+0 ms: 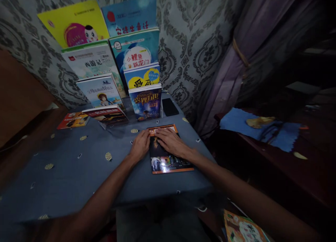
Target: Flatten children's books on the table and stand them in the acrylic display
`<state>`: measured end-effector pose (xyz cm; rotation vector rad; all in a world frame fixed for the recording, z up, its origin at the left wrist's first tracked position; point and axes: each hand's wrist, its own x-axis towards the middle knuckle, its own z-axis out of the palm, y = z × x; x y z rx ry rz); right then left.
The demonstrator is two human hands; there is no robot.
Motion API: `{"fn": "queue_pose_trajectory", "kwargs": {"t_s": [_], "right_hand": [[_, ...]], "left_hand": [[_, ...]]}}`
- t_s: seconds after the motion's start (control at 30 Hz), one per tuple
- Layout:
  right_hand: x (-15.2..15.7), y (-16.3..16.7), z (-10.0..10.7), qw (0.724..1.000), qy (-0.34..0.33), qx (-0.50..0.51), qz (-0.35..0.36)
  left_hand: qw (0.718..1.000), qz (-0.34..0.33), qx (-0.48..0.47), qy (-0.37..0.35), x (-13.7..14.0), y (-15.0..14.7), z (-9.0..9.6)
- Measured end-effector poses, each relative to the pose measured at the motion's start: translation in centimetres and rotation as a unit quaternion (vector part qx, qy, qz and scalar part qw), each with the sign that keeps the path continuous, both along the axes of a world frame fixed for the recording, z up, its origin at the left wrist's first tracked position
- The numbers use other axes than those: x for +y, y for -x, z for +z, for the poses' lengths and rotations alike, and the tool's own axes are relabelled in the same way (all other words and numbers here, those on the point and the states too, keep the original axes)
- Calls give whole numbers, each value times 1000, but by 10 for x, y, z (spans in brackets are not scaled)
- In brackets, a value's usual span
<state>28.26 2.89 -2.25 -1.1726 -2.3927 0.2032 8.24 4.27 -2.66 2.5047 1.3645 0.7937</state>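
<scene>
A dark book with orange bands (pixel 172 164) lies flat near the front right of the cloth-covered table (pixel 86 179), small pictures along its lower cover. Its left edge is gripped by my left hand (pixel 140 144), the fingers bent together near the upper left corner. Across the upper cover rests my right hand (pixel 172 141), flat with fingers apart, hiding part of the title. Just behind the book, a purple-blue book (pixel 146 104) leads the right column of a stepped display. A dark red book (pixel 107 114) fronts the left column.
Behind them rise several upright books, including a yellow one (pixel 76 23). An orange book (pixel 73 120) lies at the display's left. A black phone-like slab (pixel 170 106) lies right of it. Right stands a dark red surface with a blue cloth (pixel 236 125). More books (pixel 244 228) sit below right.
</scene>
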Motion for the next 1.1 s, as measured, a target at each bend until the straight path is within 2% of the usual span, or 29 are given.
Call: {"fn": "queue_pose_trajectory", "kwargs": {"t_s": [0.27,0.57,0.73,0.93,1.1], "right_hand": [[17,22,0,998,26,-7,49],[17,19,1,1000,8,-20,-7],[12,3,2,998,4,-24,-50],[3,-34,-5,993,-5,-13,-118],[1,-53,-12,991,7,13,-136]], "left_hand": [[999,-2,36,-34,5,3,8],[995,22,85,-38,-2,0,14],[993,32,101,-48,-4,-2,13],[992,35,103,-56,-4,-1,10],[993,26,89,-66,-4,1,7]]}}
